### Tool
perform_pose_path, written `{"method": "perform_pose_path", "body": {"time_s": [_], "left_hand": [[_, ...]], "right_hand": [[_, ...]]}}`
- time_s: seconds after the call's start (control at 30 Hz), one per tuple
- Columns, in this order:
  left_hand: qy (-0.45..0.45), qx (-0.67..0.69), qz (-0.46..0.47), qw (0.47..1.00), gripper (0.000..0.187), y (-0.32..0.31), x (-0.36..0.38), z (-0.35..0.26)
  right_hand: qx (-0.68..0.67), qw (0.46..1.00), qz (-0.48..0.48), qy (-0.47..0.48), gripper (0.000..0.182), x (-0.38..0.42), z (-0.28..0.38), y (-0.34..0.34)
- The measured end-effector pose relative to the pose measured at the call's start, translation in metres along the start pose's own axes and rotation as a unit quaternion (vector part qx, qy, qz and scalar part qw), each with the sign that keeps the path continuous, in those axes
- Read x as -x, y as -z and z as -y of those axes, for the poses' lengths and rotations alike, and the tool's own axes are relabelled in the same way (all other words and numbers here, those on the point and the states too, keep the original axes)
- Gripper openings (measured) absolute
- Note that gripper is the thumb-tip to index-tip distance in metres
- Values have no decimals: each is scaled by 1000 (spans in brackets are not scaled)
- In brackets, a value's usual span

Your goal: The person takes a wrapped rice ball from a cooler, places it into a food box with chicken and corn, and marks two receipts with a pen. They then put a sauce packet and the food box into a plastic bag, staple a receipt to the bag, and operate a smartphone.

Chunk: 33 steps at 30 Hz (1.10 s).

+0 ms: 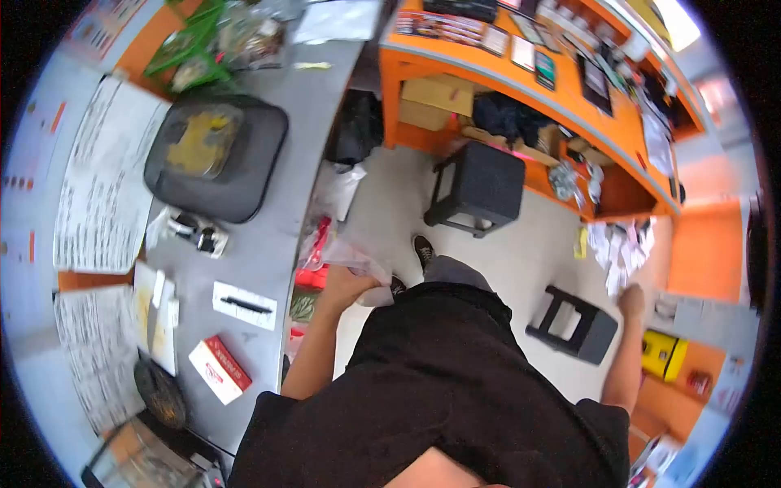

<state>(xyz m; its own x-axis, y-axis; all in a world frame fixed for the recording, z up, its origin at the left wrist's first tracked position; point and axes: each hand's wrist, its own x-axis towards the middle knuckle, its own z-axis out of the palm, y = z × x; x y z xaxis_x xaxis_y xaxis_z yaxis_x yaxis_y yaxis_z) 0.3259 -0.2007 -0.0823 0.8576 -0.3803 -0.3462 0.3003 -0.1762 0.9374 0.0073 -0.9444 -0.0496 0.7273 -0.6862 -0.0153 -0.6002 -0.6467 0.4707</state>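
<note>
My left hand [346, 287] is closed on the edge of a thin translucent plastic bag [358, 259], which hangs beside the grey table, above the floor. My right hand [630, 299] is out to the right, above the floor and near a tipped black stool [582, 325]. Its fingers look curled, but they are small and blurred, and whether they hold anything cannot be made out. Hanging white paper strips [622, 248] show just beyond that hand.
The grey table [281, 203] on the left bears a black container [215, 154], a red and white box [220, 370] and a pen [246, 305]. Ahead stand a black stool [488, 183] and an orange counter [455, 50]. A yellow box [663, 355] is at right.
</note>
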Motion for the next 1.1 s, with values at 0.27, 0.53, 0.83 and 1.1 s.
{"method": "perform_pose_path", "body": {"time_s": [0.27,0.53,0.83,1.1], "left_hand": [[-8,3,-130,991,94,20,38,15],[10,142,-392,909,78,11,65,15],[-7,271,-608,746,61,-38,13,-24],[-64,342,-602,719,28,-14,-57,-70]], "right_hand": [[-377,829,-144,387,24,-123,583,291],[-566,637,-65,519,20,-144,918,442],[-619,639,199,411,32,-151,1055,411],[-524,318,286,736,25,-22,800,401]]}}
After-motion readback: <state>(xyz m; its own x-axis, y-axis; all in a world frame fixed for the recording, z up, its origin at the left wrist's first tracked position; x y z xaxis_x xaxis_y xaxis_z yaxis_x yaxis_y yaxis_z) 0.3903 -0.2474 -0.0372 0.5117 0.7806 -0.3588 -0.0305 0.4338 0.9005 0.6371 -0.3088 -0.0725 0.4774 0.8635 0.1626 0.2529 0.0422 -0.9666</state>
